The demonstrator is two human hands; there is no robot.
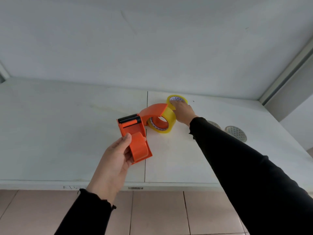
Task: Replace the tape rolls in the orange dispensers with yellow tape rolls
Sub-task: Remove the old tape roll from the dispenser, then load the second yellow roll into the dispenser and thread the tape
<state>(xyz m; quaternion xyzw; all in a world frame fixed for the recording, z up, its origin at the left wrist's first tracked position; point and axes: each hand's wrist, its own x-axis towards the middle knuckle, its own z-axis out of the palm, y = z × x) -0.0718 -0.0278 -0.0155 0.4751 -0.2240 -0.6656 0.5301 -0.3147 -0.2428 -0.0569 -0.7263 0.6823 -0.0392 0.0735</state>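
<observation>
My left hand (116,158) holds an orange tape dispenser (135,141) above the white table; its hub is bare and its black serrated blade points away from me. A second orange dispenser (153,111) lies on the table behind it with a yellow tape roll (166,122) on its hub. Further back lies a loose yellow tape roll (177,99), flat on the table. My right hand (182,111) rests on its near rim, fingers curled over it.
Two clear tape rolls (236,133) lie flat on the table to the right, one partly hidden behind my right sleeve. A wall stands at the back, a window frame (288,72) at the right. The table's front edge (135,185) and tiled floor are below.
</observation>
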